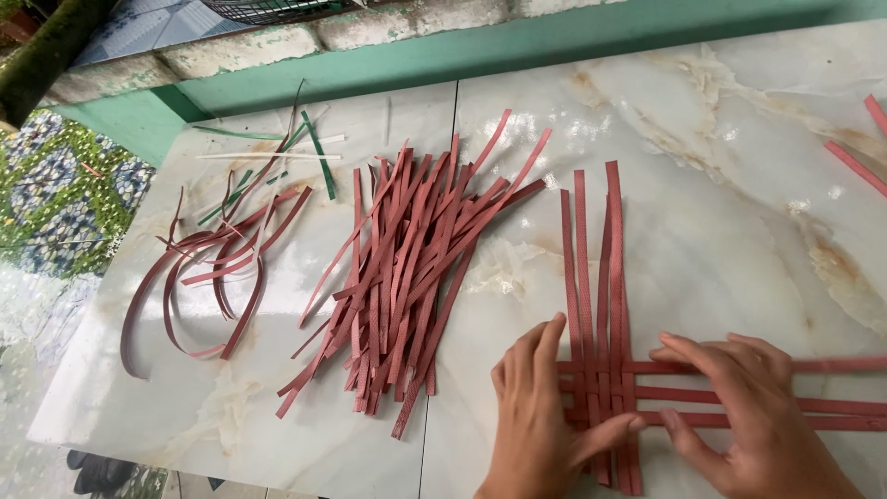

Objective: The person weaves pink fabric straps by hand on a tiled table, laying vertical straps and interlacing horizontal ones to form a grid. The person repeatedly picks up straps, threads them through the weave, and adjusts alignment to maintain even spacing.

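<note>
Currently, weave: 4 upright red strips crossed by 3 level ones form the woven patch (610, 393), lying flat on the marble tabletop (739, 185) at the near edge, right of centre.
Left hand (536, 416): flat on the patch's left side, fingers spread, thumb stretched right across the uprights; pressing, not gripping.
Right hand (739, 416): flat on the level strips just right of the crossings, fingers together and pointing left; thumb close to the left thumb, the 2 nearly touching.
Strip handling (judged): thin, light, springy plastic-like band; bends easily along its length, stiff across its width; smooth, so likely to slide on polished marble and slip out of the crossings unless held down.
Best hold (judged): pin at the crossings with flat fingers; pinch a free end by its faces to feed it.
Loose pile (407, 268): many straight red strips, left of the patch, well apart from both hands.
Curled strips (199, 286): far left, red, with some green and white offcuts (277, 152) behind them.
Stray strips (855, 152): 2 red, far right edge.
</note>
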